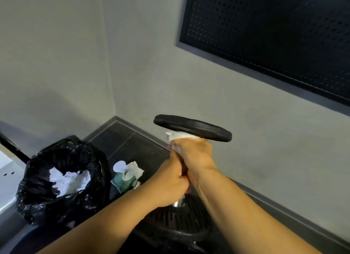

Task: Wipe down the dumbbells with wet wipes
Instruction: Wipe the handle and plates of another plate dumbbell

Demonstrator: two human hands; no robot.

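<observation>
The dumbbell (192,127) was held on end on the floor (121,140), its bar clasped by the left grip (170,179) and, through a wet wipe (178,135), by the right grip (195,155). Once dampened, the bar could be let slip and the dumbbell toppled.

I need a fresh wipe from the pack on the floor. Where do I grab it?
Pinch the loose white sheet poking up from the green pack, best from above: it stands free of the opening, beside the flipped-open lid.
</observation>
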